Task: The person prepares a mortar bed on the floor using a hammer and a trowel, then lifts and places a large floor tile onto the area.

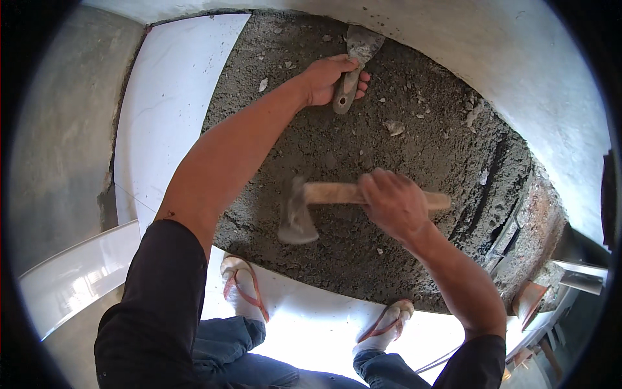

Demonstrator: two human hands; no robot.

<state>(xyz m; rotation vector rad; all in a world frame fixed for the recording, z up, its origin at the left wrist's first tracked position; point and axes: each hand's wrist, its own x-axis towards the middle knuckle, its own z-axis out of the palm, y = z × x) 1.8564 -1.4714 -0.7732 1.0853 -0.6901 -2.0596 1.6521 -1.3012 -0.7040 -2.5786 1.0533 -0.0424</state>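
Observation:
Near the far wall, my left hand (324,79) is closed around a putty knife (365,44), its wide blade pointing away and touching the wall's foot or close to it; I cannot tell which. The worn handle, with a hole in its end, hangs toward me. Lower and to the right, my right hand (395,202) grips the wooden handle of a hatchet (298,217). Its metal head, smeared by motion, points left above the rough grey mortar bed (324,149). Mortar crumbs and pale chips lie scattered under both hands.
A large white tile (172,97) lies along the left side. White tiles (298,298) lie under my sandalled feet. A curved plastered wall (492,58) bounds the far and right sides. At the lower right are a broken tile piece (530,301) and some clutter.

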